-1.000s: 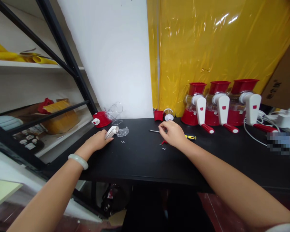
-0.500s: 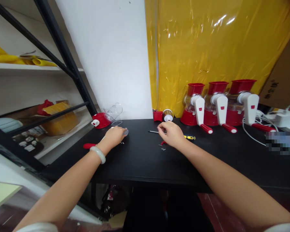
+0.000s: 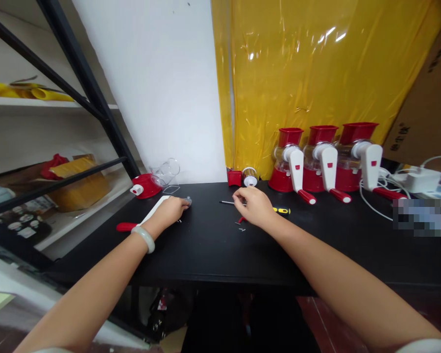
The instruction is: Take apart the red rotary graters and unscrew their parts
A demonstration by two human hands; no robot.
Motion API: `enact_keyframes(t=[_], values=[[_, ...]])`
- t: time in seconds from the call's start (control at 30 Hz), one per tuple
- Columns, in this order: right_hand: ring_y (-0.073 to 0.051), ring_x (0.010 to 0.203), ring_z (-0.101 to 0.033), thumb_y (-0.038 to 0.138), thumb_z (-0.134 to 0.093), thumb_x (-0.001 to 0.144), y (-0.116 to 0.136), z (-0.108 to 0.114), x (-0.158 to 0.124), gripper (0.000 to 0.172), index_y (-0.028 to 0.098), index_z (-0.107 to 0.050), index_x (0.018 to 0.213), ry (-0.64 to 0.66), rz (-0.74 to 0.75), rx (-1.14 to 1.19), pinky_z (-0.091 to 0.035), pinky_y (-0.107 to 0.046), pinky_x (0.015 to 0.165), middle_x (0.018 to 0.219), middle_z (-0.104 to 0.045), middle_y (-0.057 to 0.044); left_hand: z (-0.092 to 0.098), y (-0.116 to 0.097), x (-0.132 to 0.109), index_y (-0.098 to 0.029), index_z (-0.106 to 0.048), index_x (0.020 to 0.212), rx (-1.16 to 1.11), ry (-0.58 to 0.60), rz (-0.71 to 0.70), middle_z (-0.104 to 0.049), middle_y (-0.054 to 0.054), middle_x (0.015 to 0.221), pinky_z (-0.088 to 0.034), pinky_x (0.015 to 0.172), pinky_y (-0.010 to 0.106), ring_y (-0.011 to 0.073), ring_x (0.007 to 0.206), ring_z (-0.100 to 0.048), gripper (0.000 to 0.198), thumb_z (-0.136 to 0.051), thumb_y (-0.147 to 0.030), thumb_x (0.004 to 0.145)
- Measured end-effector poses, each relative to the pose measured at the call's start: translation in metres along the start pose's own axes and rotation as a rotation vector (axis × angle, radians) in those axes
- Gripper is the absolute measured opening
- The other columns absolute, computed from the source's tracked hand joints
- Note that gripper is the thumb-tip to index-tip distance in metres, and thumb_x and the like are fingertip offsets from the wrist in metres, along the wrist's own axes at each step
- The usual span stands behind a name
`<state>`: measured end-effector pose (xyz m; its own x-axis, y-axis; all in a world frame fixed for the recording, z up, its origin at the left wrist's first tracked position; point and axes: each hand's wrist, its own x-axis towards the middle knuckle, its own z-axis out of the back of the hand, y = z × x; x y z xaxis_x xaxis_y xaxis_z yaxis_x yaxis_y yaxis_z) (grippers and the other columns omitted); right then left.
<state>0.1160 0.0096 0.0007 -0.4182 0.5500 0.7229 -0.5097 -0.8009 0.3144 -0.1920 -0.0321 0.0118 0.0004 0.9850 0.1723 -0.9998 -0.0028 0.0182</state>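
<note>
My left hand [image 3: 171, 211] is closed, its fingertips on a small greyish, see-through round part [image 3: 188, 200] just above or on the table. Beneath its wrist and knuckles lies a white crank arm [image 3: 155, 210] with a red handle [image 3: 126, 227]. My right hand [image 3: 256, 206] has thumb and fingers pinched together; whatever may be between them is too small to see. A screwdriver [image 3: 281, 211] with a yellow and dark handle lies behind that hand, its shaft pointing left. Near the right hand are small screws [image 3: 242, 229] and a little red piece [image 3: 241, 220].
Along the back right stand three red-and-white rotary graters [image 3: 285, 179]. A red base [image 3: 149, 186] with clear plastic parts [image 3: 168, 171] sits back left. A red block [image 3: 234, 178] and a grater drum [image 3: 250, 177] stand mid-back. White cables [image 3: 371, 208] trail at right; shelving [image 3: 91, 93] borders the left.
The view has swung slightly, so everything sits further left. My left hand has tilted the round part, and more of the white crank arm shows. My right hand stays pinched near the screwdriver.
</note>
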Motion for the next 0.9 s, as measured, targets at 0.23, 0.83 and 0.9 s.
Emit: enact_keyframes(t=[0.23, 0.83, 0.9], values=[[-0.017, 0.074, -0.058, 0.021, -0.055, 0.088, 0.001, -0.001, 0.001, 0.013, 0.022, -0.065, 0.081, 0.003, 0.013, -0.015, -0.042, -0.028, 0.069, 0.071, -0.066, -0.001, 0.001, -0.002, -0.003, -0.020, -0.068, 0.121, 0.067, -0.048, -0.052, -0.071, 0.010, 0.122, -0.046, 0.099, 0.038, 0.0282, 0.109, -0.066, 0.043, -0.044, -0.039, 0.092], [-0.036, 0.115, -0.040, 0.027, -0.058, 0.081, -0.067, 0.070, 0.060, 0.039, 0.017, -0.055, 0.118, -0.592, -0.315, -0.261, -0.036, -0.055, 0.097, 0.120, -0.043, -0.019, 0.051, -0.118, 0.007, -0.019, -0.069, 0.115, -0.199, -0.321, -0.368, -0.067, 0.012, 0.122, -0.043, 0.106, 0.042, 0.0271, 0.122, -0.057, 0.039, -0.046, -0.043, 0.094], [-0.037, 0.118, -0.038, 0.027, -0.061, 0.078, -0.079, 0.088, 0.077, 0.047, 0.017, -0.053, 0.123, -0.561, -0.342, -0.295, -0.034, -0.056, 0.099, 0.123, -0.042, -0.020, 0.061, -0.118, 0.009, -0.019, -0.068, 0.115, -0.203, -0.327, -0.386, -0.067, 0.012, 0.123, -0.042, 0.107, 0.042, 0.0271, 0.123, -0.056, 0.040, -0.046, -0.044, 0.095]])
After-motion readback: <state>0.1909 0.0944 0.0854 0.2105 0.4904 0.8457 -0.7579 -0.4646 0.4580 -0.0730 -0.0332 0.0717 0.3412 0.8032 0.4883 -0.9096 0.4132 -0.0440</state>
